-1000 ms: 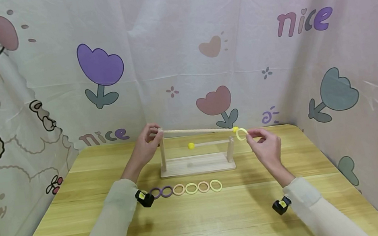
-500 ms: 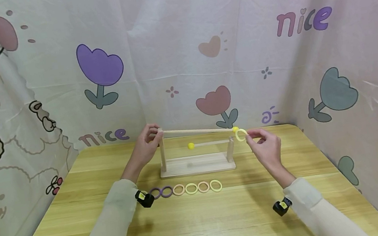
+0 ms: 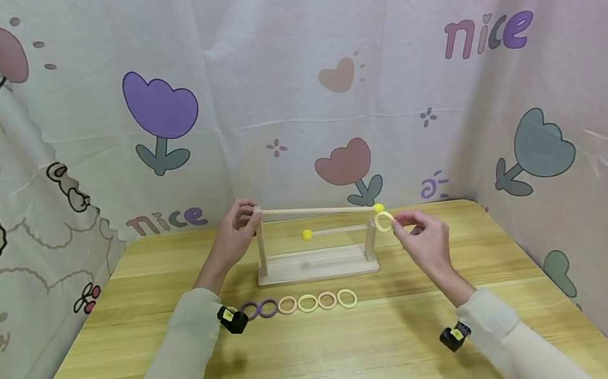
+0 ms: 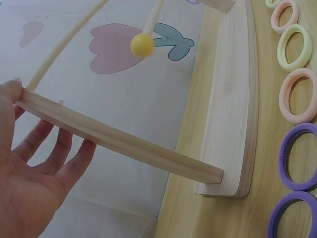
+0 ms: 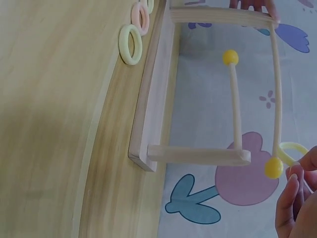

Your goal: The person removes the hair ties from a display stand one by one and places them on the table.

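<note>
A wooden stand [image 3: 318, 264] has two posts, each with a rod tipped by a yellow ball. My left hand [image 3: 233, 231] grips the top of the taller left post [image 4: 124, 139], its fingers behind the wood in the left wrist view. From that post the upper rod [image 3: 319, 210] runs right to its yellow ball [image 3: 379, 207]. Between thumb and fingers, my right hand [image 3: 426, 240] pinches a pale yellow hair tie [image 5: 295, 145]. The hair tie hangs just below the ball in the head view. The lower rod [image 5: 236, 106] points left from the shorter right post [image 5: 198, 155].
In front of the stand lies a row of hair ties: purple ones [image 3: 268, 308], peach ones [image 3: 288, 305] and pale yellow ones [image 3: 347, 299]. My left wrist camera [image 3: 233, 318] overlaps the row's left end. A printed curtain [image 3: 265, 90] hangs behind the wooden table [image 3: 331, 369].
My right hand has shifted slightly left and down with the hair tie, from the ball's right side to just beneath it. My left hand stays on the post.
</note>
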The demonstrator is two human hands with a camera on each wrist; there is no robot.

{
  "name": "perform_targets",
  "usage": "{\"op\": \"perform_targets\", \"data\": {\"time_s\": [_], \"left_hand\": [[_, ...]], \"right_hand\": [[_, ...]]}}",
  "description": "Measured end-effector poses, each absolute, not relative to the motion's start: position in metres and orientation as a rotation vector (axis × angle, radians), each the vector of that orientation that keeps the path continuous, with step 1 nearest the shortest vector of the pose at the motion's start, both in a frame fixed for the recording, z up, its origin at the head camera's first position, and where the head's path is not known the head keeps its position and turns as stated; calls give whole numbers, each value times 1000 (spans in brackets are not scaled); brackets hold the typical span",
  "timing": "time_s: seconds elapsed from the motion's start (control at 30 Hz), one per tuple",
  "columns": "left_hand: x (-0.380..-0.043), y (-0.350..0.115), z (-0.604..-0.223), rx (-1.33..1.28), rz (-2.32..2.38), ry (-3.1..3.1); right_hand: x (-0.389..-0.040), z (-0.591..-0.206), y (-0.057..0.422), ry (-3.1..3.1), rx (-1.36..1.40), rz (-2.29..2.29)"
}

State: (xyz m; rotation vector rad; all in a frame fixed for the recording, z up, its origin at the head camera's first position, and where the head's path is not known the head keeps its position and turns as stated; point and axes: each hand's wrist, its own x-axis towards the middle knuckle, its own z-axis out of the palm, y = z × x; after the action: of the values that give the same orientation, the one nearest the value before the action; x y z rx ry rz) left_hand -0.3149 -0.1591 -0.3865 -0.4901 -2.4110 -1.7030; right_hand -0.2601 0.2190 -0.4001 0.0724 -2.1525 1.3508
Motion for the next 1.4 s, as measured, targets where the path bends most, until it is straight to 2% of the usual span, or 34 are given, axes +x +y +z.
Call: {"op": "perform_targets", "data": {"time_s": [0.87,1.4], "left_hand": [[-318,-161,-390,-506,-1686,-2405],[-317,-160,-390,-500,-1691,-2403]], "right_hand": [[-247,-414,204,-2372,189,1340],[-241,-440,201,-2528,280,1199]]}}
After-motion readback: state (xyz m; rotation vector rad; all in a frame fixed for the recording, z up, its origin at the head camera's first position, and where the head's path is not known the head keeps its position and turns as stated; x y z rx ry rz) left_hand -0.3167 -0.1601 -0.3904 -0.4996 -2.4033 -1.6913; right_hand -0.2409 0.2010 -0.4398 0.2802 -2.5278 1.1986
